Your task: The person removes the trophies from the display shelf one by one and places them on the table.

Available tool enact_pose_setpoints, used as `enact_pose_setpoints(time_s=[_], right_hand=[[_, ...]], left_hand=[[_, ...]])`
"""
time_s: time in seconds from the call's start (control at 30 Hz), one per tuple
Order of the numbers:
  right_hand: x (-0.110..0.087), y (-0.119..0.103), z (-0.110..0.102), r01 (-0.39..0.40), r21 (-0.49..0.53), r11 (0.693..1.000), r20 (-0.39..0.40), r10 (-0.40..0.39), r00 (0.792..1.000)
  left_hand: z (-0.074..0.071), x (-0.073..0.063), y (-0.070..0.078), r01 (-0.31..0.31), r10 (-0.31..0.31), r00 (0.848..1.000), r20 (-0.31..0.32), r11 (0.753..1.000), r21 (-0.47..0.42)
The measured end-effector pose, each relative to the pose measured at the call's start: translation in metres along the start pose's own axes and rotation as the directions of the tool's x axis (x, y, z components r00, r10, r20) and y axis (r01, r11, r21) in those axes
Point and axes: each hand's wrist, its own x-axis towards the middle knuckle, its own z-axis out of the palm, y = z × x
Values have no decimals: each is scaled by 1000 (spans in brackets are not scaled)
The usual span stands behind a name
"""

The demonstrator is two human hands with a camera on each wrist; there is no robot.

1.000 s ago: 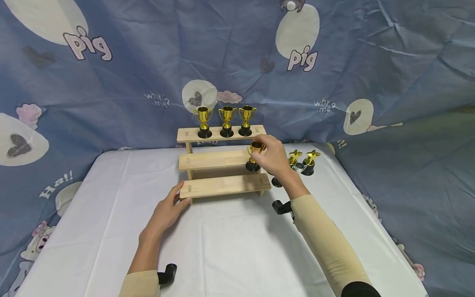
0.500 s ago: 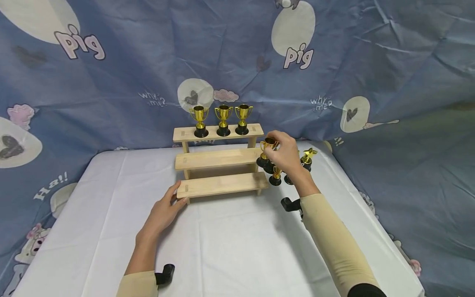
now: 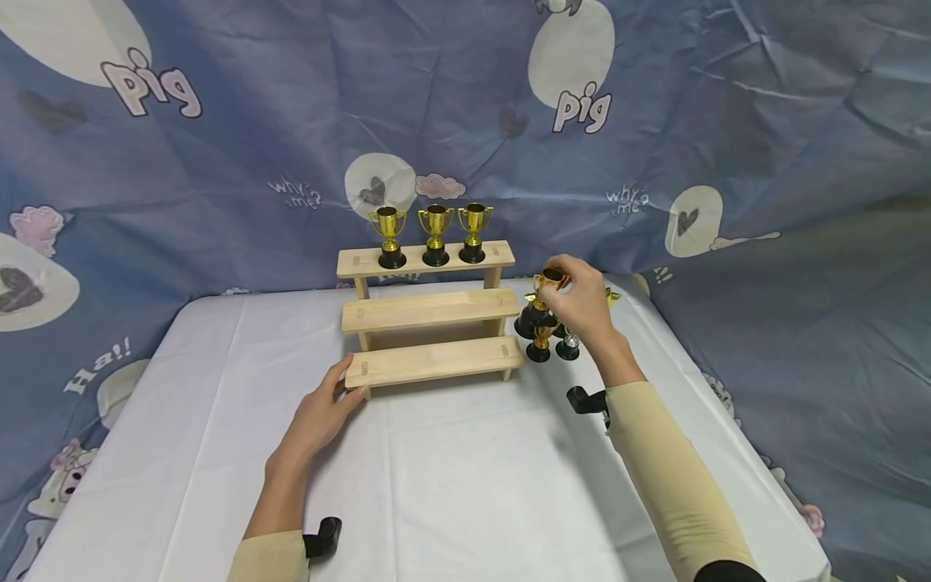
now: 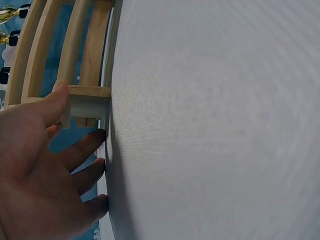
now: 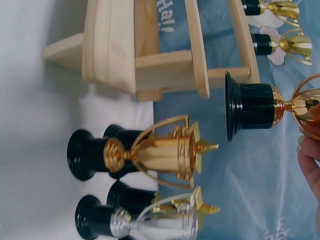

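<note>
A three-tier wooden display stand (image 3: 432, 310) stands on the table, with several gold trophy cups (image 3: 435, 234) in a row on its top tier. My left hand (image 3: 316, 420) grips the left end of the bottom tier, its thumb (image 4: 57, 102) at the end of the board and the other fingers spread low by the cloth. To the right of the stand, my right hand (image 3: 585, 303) pinches a copper-coloured trophy cup (image 5: 255, 106) by its bowl, black base down. That cup hangs above a cluster of standing trophies, partly hidden by the hand.
In the cluster are a copper trophy cup (image 5: 145, 155), a silver trophy cup (image 5: 165, 225) and star-topped gold trophies (image 5: 197, 145) behind them. A blue printed curtain (image 3: 465, 97) hangs behind the white-covered table (image 3: 465, 485).
My right hand has carried the copper trophy cup rightward, from the middle tier's right end to over the standing trophies. The left hand keeps its place at the stand.
</note>
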Motion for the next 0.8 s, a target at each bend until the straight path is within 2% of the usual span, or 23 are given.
enact_pose_setpoints(time_s=[0.4, 0.8], right_hand=[[-9, 25, -23, -27, -16, 1000, -46, 26, 999], [-13, 46, -42, -62, -85, 994, -100, 53, 994]], left_hand=[[1, 1, 0, -11, 11, 1000, -5, 1000, 5], [2, 3, -2, -6, 7, 1000, -9, 1000, 19]])
